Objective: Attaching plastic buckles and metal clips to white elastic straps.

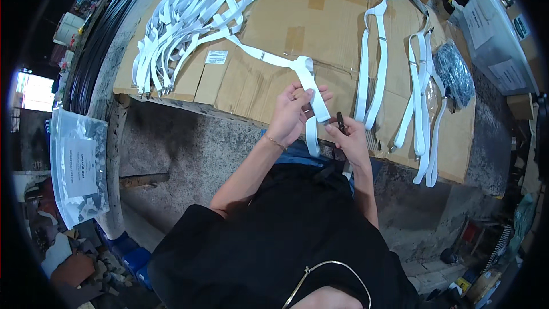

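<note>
Keep the white strap (307, 78) flat between the left fingers (298, 99) gripping it and the right fingers (335, 131) pinching the black piece (341, 121).

Strap pile (182, 20) on cardboard (337, 23), L; more straps (419, 126) R, pkt (454, 74) R of those

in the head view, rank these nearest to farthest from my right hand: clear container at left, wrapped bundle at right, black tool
1. Black tool: in the right hand
2. Wrapped bundle: off to the right
3. Clear container: far left
</note>
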`<state>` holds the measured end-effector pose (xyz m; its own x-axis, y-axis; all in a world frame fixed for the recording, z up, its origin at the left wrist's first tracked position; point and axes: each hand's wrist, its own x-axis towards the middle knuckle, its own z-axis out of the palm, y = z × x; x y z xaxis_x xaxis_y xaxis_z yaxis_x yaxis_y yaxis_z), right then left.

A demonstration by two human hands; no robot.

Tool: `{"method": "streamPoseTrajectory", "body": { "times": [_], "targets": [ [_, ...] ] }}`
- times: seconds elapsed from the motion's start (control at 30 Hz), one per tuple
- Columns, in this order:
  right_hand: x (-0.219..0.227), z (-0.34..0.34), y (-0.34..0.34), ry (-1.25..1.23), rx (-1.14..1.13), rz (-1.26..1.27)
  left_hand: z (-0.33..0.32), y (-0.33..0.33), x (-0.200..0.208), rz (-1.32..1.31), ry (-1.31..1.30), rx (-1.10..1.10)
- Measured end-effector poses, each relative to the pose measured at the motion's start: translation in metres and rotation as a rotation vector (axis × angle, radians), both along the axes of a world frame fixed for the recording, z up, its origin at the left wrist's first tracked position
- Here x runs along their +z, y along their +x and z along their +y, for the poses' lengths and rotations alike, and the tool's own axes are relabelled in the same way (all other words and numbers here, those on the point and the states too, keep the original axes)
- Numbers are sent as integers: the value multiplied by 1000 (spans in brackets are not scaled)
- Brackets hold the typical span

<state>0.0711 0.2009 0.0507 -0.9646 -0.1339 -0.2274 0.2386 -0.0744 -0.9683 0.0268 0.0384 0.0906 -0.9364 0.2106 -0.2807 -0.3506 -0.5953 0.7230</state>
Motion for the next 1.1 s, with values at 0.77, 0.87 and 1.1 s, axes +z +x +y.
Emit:
{"method": "streamPoseTrajectory", "body": {
  "times": [0.77,0.87,1.1],
  "targets": [
    [30,26,15,-288,-186,35,7,-55,54,1341,-1136,-982],
    [21,33,16,-173,-309,151,15,-47,37,503,-604,-695],
    [42,40,25,-253,-451,107,31,-42,0,140,-49,-421]
  ]
}}
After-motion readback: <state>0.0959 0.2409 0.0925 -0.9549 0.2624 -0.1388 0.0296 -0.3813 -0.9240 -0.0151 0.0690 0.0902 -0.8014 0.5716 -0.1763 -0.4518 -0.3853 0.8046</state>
